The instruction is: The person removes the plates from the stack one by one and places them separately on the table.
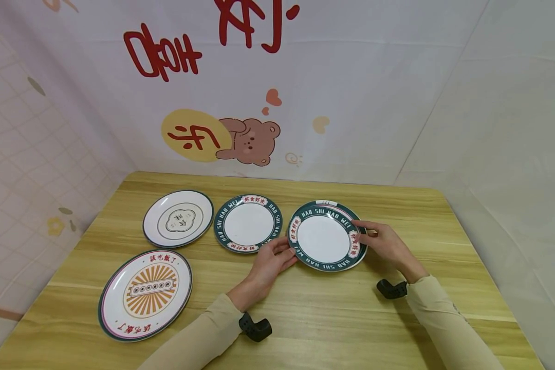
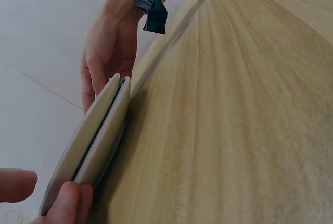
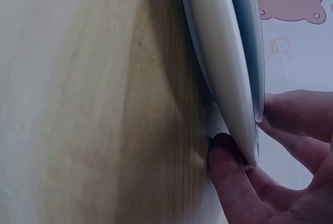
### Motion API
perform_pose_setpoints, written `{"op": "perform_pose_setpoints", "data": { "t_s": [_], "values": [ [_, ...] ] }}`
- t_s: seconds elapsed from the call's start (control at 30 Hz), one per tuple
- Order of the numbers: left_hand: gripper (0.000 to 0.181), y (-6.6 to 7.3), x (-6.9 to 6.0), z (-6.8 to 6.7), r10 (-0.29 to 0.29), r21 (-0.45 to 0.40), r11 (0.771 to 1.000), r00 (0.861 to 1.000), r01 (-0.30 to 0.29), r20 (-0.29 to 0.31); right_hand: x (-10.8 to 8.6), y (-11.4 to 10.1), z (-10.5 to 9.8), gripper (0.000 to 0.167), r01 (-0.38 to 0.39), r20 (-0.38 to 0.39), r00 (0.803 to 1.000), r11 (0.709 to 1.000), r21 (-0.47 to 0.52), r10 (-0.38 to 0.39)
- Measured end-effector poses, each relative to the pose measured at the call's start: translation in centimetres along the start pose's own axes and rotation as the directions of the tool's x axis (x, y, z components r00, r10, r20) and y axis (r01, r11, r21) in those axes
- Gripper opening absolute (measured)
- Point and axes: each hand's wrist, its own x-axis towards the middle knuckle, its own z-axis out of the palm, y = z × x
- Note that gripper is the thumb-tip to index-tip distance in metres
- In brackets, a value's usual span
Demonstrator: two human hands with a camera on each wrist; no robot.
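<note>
In the head view, a white plate with a green lettered rim [image 1: 324, 239] rests on a second green-rimmed plate [image 1: 351, 211], which shows past its far right edge. My right hand [image 1: 388, 246] pinches the right side of the stack. In the right wrist view, its thumb [image 3: 296, 112] is at the upper rim and its fingers [image 3: 231, 174] are beneath. My left hand [image 1: 265, 267] touches the left edge. In the left wrist view, its fingers [image 2: 67, 203] rest against the stacked rims, while its thumb [image 2: 15, 185] stands apart from them.
Left of the stack lie another green-rimmed plate [image 1: 248, 223], a white plate with a grey emblem [image 1: 178, 218] and a larger plate with an orange sunburst [image 1: 145, 295]. A decorated white wall sheet [image 1: 365, 149] stands behind the wooden table [image 1: 314, 318].
</note>
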Motion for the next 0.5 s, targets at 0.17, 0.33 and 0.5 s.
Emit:
{"op": "perform_pose_setpoints", "data": {
  "t_s": [0.17,0.33,0.5],
  "values": [
    [0.047,-0.27,0.04,0.0,0.018,0.011,1.0,1.0,-0.018,-0.008,0.0,0.09,0.03,0.048,0.003,0.002,1.0,1.0,0.003,-0.003],
    [0.048,-0.54,0.05,0.21,0.029,0.01,1.0,0.999,-0.029,-0.018,-0.06,0.19,-0.02,0.048,0.01,0.01,1.0,1.0,0.014,-0.011],
    [0.043,-0.68,0.11,0.38,0.03,0.005,1.0,0.999,-0.03,-0.044,-0.04,0.24,-0.05,0.05,0.008,0.015,1.0,1.0,0.006,-0.008]
  ]
}}
